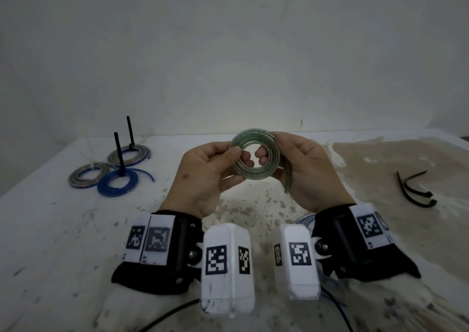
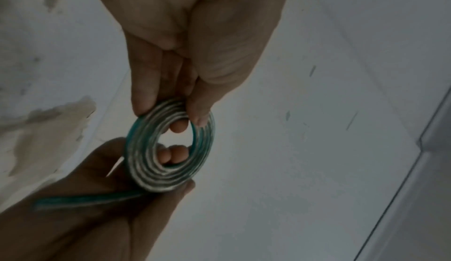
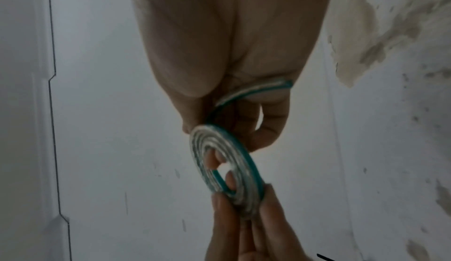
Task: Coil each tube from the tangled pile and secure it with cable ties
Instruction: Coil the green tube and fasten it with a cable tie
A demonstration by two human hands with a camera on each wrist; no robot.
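Note:
A green tube wound into a flat coil (image 1: 256, 155) is held up above the table between both hands. My left hand (image 1: 215, 169) pinches its left side with thumb on the near face and fingers behind. My right hand (image 1: 297, 164) pinches the right side, and the tube's loose end (image 1: 288, 176) hangs down across that palm. The left wrist view shows the green coil (image 2: 171, 147) pinched by my left hand (image 2: 180, 99), the right hand (image 2: 102, 197) below it. In the right wrist view the green coil (image 3: 227, 170) sits between my right hand (image 3: 231, 91) and left fingers (image 3: 244, 226).
Three tied coils lie at the table's left: a blue one (image 1: 118, 183) and two grey ones (image 1: 88, 175) (image 1: 129, 155), with black tie tails (image 1: 119, 154) standing up. Two loose black cable ties (image 1: 416, 189) lie at the right. More tubing (image 1: 304, 218) shows behind my right wrist.

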